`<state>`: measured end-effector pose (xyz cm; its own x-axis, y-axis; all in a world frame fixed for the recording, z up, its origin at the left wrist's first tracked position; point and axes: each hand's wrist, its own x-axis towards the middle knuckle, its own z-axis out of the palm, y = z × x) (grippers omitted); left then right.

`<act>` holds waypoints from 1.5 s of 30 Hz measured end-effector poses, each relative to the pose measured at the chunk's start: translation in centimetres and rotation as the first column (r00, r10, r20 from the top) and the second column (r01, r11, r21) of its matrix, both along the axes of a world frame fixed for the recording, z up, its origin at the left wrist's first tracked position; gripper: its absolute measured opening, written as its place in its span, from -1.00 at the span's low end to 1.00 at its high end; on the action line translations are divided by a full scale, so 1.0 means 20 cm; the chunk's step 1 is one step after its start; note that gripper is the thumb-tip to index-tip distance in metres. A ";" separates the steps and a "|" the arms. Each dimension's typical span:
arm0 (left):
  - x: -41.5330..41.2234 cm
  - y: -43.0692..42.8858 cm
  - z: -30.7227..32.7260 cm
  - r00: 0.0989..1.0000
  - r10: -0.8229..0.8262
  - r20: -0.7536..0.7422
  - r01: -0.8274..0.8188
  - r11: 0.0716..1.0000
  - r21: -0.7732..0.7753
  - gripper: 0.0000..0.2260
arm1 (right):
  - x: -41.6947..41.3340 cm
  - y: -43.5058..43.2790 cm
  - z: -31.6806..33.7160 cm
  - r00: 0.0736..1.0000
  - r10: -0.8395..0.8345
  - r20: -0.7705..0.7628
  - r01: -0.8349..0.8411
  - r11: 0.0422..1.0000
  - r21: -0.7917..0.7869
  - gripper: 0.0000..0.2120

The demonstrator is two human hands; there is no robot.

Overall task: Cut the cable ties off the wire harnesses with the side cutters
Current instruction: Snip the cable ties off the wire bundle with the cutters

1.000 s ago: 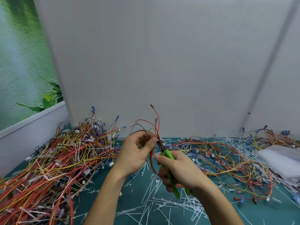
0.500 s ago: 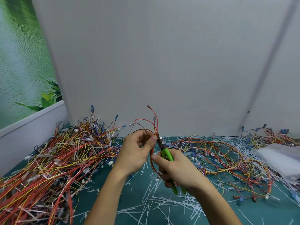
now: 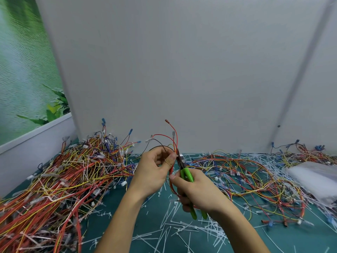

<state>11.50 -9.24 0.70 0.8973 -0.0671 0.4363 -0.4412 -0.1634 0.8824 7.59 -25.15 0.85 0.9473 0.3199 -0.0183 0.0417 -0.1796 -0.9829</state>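
White cut cable ties (image 3: 173, 232) litter the teal surface (image 3: 156, 216) at lower centre, so many cuts look done. Big tangled pile of red, yellow and black wire harnesses (image 3: 63, 179) at left, ties visible in it: much left, I judge. Left hand (image 3: 151, 172) pinches a thin red-yellow-black harness (image 3: 172, 141) mid-frame. Right hand (image 3: 198, 190) grips green-handled side cutters (image 3: 187, 175), tip at the bundle beside the left thumb. Looser harnesses (image 3: 246, 176) right of centre. Grey partition wall (image 3: 182, 70) close behind, white plastic bag (image 3: 313, 179) far right. Open room only toward frame bottom.

The side cutters (image 3: 186, 173) nudged (slightly) toward the harness (image 3: 175, 147).
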 end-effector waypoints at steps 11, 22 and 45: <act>0.00 0.00 0.00 1.000 0.002 -0.018 -0.003 1.000 -0.015 -0.95 | 0.00 -0.02 0.00 0.999 0.030 0.043 -0.028 0.999 -0.032 -0.75; -0.01 0.01 0.01 0.999 0.028 0.025 -0.030 0.996 0.086 -0.96 | 0.01 -0.03 0.00 0.998 0.061 0.006 -0.060 0.997 -0.058 -0.78; 0.00 0.02 0.01 0.998 0.041 0.053 -0.049 0.988 0.148 -0.92 | 0.01 -0.02 -0.01 0.997 0.038 -0.064 -0.039 0.999 -0.005 -0.81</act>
